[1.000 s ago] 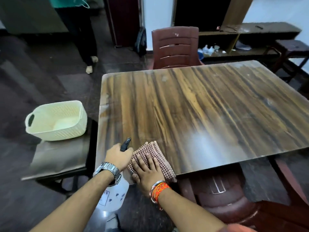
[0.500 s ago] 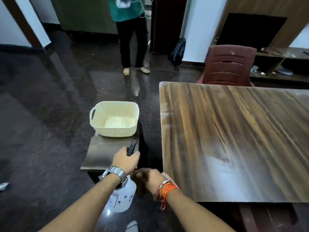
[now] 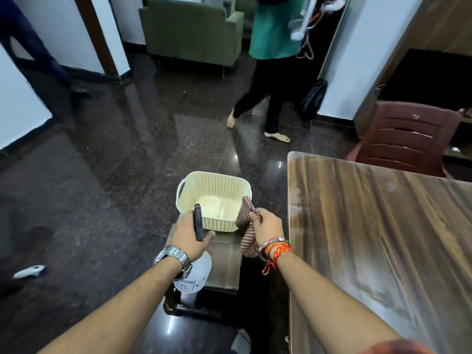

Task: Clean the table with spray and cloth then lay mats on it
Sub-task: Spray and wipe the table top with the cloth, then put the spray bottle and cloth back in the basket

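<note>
My left hand [image 3: 190, 236] grips the black trigger head of a white spray bottle [image 3: 196, 275], which hangs below my wrist over a low stool. My right hand [image 3: 268, 227] holds a checked brown cloth [image 3: 249, 221] bunched up at the near right rim of a cream perforated basket [image 3: 212, 192]. The cloth dangles partly over the basket edge. The wooden table [image 3: 378, 241] lies to the right of both hands, its surface streaked and shiny. No mats are visible.
The basket stands on a dark low stool [image 3: 224, 267] left of the table. A person in a green top [image 3: 273, 72] walks across the glossy dark floor behind. A maroon plastic chair [image 3: 406, 144] stands at the table's far side. A white object [image 3: 28, 272] lies on the floor at left.
Both hands left the table's near corner and moved left to the basket. The cloth came off the table with my right hand. My view turned left, and the person behind stepped.
</note>
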A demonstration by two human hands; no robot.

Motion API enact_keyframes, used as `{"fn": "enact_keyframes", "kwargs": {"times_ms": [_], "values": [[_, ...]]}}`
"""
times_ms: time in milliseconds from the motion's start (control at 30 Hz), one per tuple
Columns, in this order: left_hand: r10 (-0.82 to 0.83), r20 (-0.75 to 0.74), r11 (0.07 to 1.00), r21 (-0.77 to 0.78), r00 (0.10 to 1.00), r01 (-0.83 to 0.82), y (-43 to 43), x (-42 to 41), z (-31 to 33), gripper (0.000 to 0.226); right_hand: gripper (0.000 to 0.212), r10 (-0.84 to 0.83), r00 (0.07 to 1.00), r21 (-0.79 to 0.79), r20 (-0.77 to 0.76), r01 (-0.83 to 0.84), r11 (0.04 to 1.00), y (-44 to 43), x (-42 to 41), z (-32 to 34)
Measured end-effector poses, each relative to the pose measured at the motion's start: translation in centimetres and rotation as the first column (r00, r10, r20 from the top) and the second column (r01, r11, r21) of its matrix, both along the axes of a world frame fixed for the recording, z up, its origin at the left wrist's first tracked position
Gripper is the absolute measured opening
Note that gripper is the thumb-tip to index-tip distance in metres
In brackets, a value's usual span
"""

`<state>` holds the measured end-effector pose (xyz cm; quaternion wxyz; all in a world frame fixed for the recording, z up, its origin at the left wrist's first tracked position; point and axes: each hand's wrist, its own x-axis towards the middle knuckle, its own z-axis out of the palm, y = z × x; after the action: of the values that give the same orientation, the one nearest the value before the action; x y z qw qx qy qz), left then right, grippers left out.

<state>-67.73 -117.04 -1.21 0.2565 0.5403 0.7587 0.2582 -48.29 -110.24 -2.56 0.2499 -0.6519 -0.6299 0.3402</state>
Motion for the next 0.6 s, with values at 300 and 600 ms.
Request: {"fn": "enact_keyframes", "kwargs": {"times_ms": [300,600], "values": [[-0.039,0.072,0.998,0.042,0.997,0.036,7.6,-3.5,1.9,0.063,0.017,-0.031,0.997,0.11,-0.068,0.038,0.993,8.0,-4.8,-1.0],[-0.159,0.001,0.987,0.025,0.987,0.159,17.0,-5.8,0.4,0.069,0.019,-0.082,0.996,0.052,-0.027,0.084,0.995,13.5,-8.2,-2.5]]}}
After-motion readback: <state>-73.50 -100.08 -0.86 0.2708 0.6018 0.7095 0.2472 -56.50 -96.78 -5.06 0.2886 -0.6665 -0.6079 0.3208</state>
